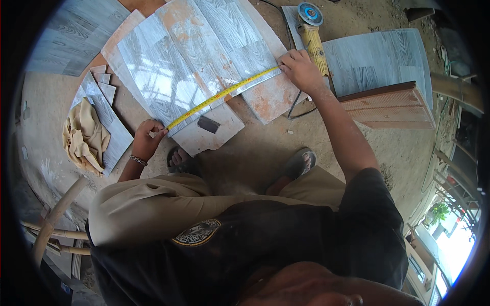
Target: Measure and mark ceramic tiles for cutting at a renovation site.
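Note:
A yellow tape measure [223, 94] is stretched along the near edge of a large grey wood-look floor tile [191, 56] dusted with reddish dirt. At the tile's near left corner, my left hand [147, 139] pinches one end of the tape between thumb and finger. My right hand [302, 70] is curled over the other end at the right edge; its palm side and whatever part of the tape lies under it are hidden. Beneath the tile sit pale, dusty slabs [268, 102]. A small dark rectangular piece [208, 124] rests on the slab by my left foot.
Just beyond my right hand lies a yellow angle grinder [312, 43] with a blue disc and a cable. More grey tiles [377, 61] lie at right, one tilted reddish-backed tile [390, 104] among them. At left, a tan cloth [84, 135] covers tile offcuts [115, 127]. Bamboo poles [58, 219] stand lower left.

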Tool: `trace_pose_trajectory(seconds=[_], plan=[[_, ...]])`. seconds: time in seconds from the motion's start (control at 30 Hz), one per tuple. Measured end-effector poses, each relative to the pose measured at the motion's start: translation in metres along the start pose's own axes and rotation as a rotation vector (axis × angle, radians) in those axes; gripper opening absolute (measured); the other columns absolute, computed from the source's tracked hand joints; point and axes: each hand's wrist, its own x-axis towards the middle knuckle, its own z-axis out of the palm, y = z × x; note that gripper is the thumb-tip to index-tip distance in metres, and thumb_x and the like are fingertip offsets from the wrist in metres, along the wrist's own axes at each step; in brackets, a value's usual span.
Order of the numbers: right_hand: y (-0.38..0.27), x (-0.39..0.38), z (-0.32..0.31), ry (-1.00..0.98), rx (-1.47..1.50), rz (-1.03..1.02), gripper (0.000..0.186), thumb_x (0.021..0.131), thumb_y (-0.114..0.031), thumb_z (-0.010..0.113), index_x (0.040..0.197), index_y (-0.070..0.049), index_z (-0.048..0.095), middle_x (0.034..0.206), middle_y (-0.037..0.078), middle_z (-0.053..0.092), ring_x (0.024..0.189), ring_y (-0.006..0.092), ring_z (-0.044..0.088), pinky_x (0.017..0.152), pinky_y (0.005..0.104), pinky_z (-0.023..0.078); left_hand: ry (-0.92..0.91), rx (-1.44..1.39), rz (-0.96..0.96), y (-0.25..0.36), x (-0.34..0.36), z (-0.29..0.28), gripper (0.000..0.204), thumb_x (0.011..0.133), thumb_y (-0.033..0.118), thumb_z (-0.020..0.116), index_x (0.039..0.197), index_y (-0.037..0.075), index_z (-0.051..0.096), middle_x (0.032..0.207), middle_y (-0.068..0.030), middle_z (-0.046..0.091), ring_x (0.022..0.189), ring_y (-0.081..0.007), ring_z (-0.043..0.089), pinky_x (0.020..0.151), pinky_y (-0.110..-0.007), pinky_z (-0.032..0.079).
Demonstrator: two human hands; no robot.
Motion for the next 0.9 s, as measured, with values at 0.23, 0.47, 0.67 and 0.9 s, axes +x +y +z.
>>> trace_pose_trajectory(seconds=[0.23,0.47,0.67,0.9], plan=[[-0.009,0.004,-0.007,0.071,0.058,0.021,0.017,0.097,-0.024,0.066,0.111,-0.015,0.068,0.111,0.006,0.062,0.113,0.0312,0.057,0.096,0.0469,0.049,0.029,0.271,0.066,0.021,0.004,-0.001,0.014,0.078,0.013,0.085,0.080,0.011,0.072,0.086,-0.0016,0.067,0.092,-0.0257,0.060,0.087,-0.040,0.040],[-0.008,-0.001,-0.007,0.117,0.082,0.008,0.016,0.093,-0.017,0.070,0.107,-0.011,0.067,0.110,0.007,0.062,0.110,0.0335,0.056,0.097,0.0449,0.048,-0.075,0.282,0.117,0.039,0.030,0.010,0.016,0.080,0.016,0.083,0.077,0.011,0.069,0.081,-0.0020,0.064,0.087,-0.0254,0.057,0.088,-0.042,0.039],[-0.007,-0.001,-0.005,0.116,0.060,0.016,0.015,0.093,-0.018,0.071,0.106,-0.012,0.068,0.110,0.006,0.063,0.111,0.0324,0.055,0.097,0.0445,0.048,-0.101,0.292,0.090,0.040,0.031,0.006,0.018,0.077,0.012,0.084,0.075,0.009,0.066,0.081,-0.0022,0.063,0.087,-0.0247,0.056,0.088,-0.041,0.037],[-0.006,-0.001,-0.004,0.123,0.045,0.021,0.014,0.093,-0.019,0.071,0.106,-0.014,0.068,0.110,0.005,0.062,0.111,0.0318,0.056,0.098,0.0440,0.048,-0.101,0.266,0.045,0.042,0.031,0.008,0.018,0.076,0.008,0.084,0.076,0.009,0.066,0.081,-0.0018,0.063,0.087,-0.0235,0.057,0.089,-0.040,0.036]])
